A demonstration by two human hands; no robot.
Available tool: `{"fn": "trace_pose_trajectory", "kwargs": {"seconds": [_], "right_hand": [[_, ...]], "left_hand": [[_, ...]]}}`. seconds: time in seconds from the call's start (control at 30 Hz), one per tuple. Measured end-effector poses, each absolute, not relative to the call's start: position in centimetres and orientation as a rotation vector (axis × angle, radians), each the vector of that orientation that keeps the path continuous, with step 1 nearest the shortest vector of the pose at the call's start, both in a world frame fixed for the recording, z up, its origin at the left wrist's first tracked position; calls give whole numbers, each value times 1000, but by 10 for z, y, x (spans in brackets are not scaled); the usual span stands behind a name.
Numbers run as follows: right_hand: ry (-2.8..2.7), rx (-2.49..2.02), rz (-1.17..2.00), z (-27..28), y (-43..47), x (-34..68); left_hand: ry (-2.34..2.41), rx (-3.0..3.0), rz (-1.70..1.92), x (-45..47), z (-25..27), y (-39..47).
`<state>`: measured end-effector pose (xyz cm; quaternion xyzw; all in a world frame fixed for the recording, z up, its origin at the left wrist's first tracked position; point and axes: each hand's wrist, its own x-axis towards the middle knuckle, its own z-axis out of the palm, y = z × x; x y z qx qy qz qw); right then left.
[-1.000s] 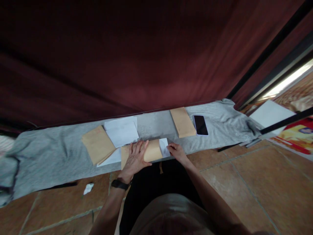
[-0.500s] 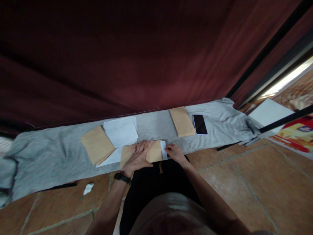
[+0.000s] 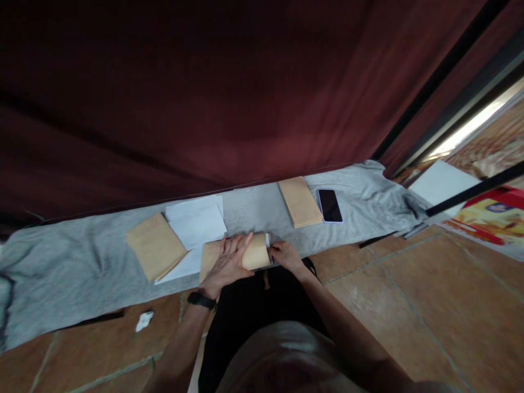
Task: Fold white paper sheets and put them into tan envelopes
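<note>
A brown envelope (image 3: 257,252) lies at the front edge of the grey cloth, right in front of me. My left hand (image 3: 231,262) rests flat on it with the fingers spread. A narrow white strip of folded paper (image 3: 267,240) shows at the envelope's right end, which bulges up a little. At that end my right hand (image 3: 283,255) has its fingers pinched together against the paper; the fingertips are partly hidden by the envelope's edge.
White sheets (image 3: 196,221) and a stack of brown envelopes (image 3: 158,245) lie to the left. Another brown envelope stack (image 3: 301,202) and a phone (image 3: 329,206) lie to the right. A dark red curtain (image 3: 229,109) hangs behind. White scrap (image 3: 144,321) lies on the tiled floor.
The paper has slid left into the envelope, so less white shows. My right hand has moved left against the envelope's end, which now bulges. My left hand stays flat on it.
</note>
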<state>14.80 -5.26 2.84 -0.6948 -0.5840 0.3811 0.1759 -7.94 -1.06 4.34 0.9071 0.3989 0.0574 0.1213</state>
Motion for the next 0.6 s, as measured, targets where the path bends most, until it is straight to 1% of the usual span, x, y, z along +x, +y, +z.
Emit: {"fn": "trace_pose_trajectory", "kwargs": {"seconds": [0.6], "right_hand": [[-1707,-2272,950,43,-47,134]], "left_hand": [[1157,2761,114,-84,29,-19]]}}
